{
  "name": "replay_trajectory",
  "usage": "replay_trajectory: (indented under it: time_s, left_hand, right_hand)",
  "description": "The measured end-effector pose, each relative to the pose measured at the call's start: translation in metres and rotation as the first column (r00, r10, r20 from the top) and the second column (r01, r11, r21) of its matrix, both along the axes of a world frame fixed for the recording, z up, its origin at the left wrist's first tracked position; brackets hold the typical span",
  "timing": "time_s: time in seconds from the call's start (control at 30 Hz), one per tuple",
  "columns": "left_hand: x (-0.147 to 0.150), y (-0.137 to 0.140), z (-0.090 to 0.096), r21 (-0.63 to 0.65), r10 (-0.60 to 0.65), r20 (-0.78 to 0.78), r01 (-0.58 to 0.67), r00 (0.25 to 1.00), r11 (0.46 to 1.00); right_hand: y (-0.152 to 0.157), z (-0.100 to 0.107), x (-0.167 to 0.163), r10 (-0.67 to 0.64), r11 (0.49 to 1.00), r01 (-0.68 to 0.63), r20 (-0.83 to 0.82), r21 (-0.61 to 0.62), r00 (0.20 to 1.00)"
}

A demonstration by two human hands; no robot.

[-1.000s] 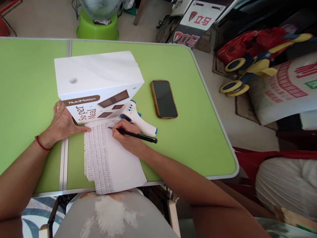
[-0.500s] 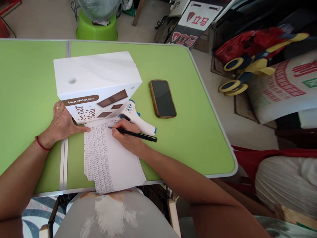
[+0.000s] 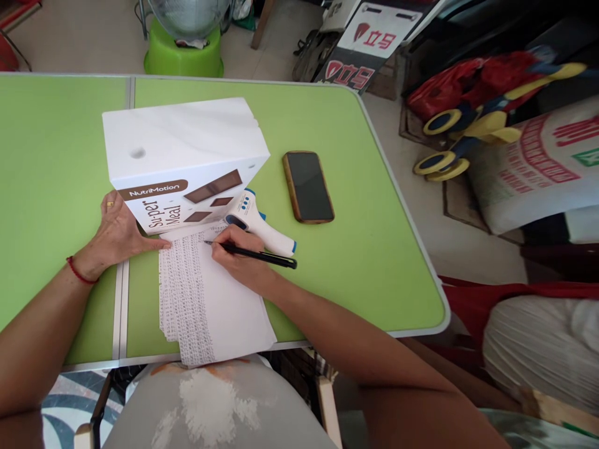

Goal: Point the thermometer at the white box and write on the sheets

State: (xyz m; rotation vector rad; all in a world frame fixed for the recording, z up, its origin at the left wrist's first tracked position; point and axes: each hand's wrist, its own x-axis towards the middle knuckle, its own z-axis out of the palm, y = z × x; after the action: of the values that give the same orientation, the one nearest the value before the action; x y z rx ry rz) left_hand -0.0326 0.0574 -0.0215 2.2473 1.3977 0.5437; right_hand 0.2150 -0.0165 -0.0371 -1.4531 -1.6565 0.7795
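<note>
Paper (image 3: 213,305) at the table's (image 3: 365,249) near edge is already packed with script down its left side, right side blank, so you're partway. Your right hand (image 3: 238,259) pinches the pen (image 3: 255,254), tip at the top line; your left hand (image 3: 115,240) lies flat, fingers spread, against the box (image 3: 182,156).

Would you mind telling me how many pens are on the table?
1: a black pen, held in the right hand with its tip on the paper. Others could be hidden behind the white box.
</note>
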Motion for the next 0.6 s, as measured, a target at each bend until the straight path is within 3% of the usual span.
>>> replay_trajectory:
  time_s: [0.1, 0.23, 0.37, 0.47, 0.6]
  left_hand:
    - [-0.001, 0.0, -0.001, 0.023, -0.008, -0.076, 0.01, 0.997, 1.0]
    - [-0.002, 0.0, -0.001, 0.013, -0.016, -0.064, 0.016, 0.998, 1.0]
    - [-0.002, 0.001, -0.001, 0.008, -0.024, -0.058, 0.025, 0.998, 1.0]
    - [-0.002, 0.001, -0.002, 0.018, -0.012, -0.055, 0.013, 0.998, 1.0]
    - [-0.002, 0.0, -0.003, 0.026, 0.01, -0.03, -0.01, 0.999, 1.0]
  right_hand:
    - [0.0, 0.001, 0.0, -0.019, 1.0, 0.019, -0.004, 0.01, 1.0]
    - [0.0, -0.001, 0.001, -0.034, 0.996, 0.036, -0.031, 0.084, 0.999]
    - [0.002, -0.004, 0.01, 0.109, 0.943, -0.139, 0.115, 0.301, 0.987]
    - [0.005, -0.003, 0.024, 0.192, 0.857, -0.343, 0.379, 0.385, 0.905]
    - [0.006, 0.004, 0.04, 0.222, 0.782, -0.544, 0.681, 0.303, 0.697]
